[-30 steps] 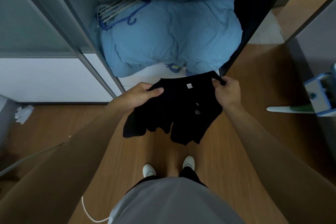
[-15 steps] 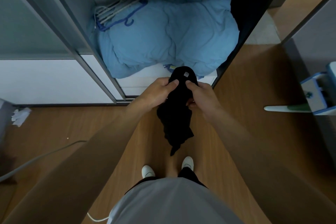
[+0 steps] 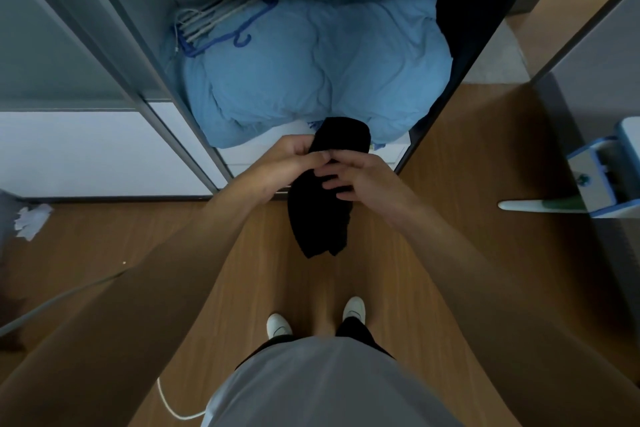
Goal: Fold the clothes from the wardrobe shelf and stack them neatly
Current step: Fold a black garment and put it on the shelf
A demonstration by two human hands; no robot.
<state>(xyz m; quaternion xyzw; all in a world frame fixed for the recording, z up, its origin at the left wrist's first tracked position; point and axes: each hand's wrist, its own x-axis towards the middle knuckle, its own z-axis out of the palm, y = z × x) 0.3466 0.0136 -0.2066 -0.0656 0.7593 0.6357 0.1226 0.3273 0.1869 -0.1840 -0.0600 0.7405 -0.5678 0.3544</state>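
The black garment (image 3: 322, 204) looks light, soft and limp: it hangs in a narrow doubled strip with no stiffness of its own, so it will likely sag wherever it is not held and slide out of a loose pinch. The sensible place to take hold is along the folded upper edge, near the two top corners, letting the weight of the cloth draw the lower part straight. It hangs in the air in front of the person, above the wooden floor (image 3: 433, 253), its top rounded over at about 12 o'clock from the hands and its tail dropping toward 6 o'clock, short of the white shoes (image 3: 278, 324). The left hand (image 3: 291, 163) is closed in a pinch on the cloth's upper left edge, at 9 o'clock of the strip. The right hand (image 3: 349, 173) sits at 3 o'clock, its fingers curled and laid across the front of the fabric, thumb meeting the left hand's; both grip it. Behind, at 12 o'clock, the blue bedding (image 3: 311, 62) fills the wardrobe shelf (image 3: 242, 152).
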